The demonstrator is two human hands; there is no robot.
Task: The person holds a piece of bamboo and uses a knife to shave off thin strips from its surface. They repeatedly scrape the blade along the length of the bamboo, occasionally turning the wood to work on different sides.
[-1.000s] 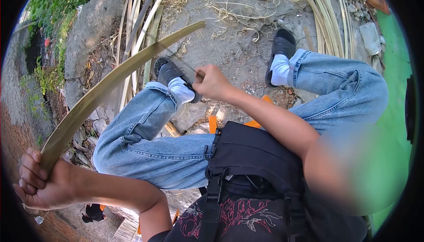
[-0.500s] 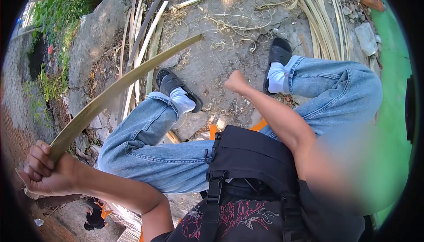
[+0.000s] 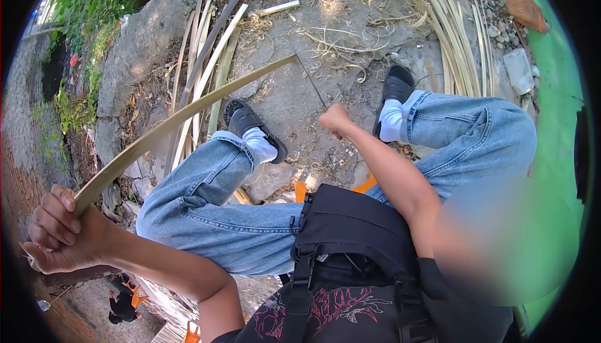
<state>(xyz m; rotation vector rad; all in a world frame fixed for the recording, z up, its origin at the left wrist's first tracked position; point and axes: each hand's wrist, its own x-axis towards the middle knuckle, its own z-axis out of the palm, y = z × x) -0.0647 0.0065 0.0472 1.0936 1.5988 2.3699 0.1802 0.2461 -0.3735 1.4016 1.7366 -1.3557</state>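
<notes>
On the far left, my left hand [image 3: 66,230] is closed round the lower end of a long flat bamboo strip [image 3: 181,112], which rises to the upper right. My right hand [image 3: 336,121] is a fist near the middle, between the two sandalled feet. From it a thin dark blade [image 3: 311,80] reaches up and left, its far end at the strip's tip; whether they touch is hard to tell. The blade's handle is hidden inside the fist.
Bamboo strips [image 3: 210,71] lie beyond the left foot, and a larger bundle [image 3: 452,42] at the upper right. Curled shavings [image 3: 350,39] cover the ground. A black bag [image 3: 357,218] hangs at the waist. Another person [image 3: 124,300] shows at the lower left.
The thin dark blade now shows between my right fist and the strip's tip. The strip's tip has shifted slightly right and down; the view has moved a little.
</notes>
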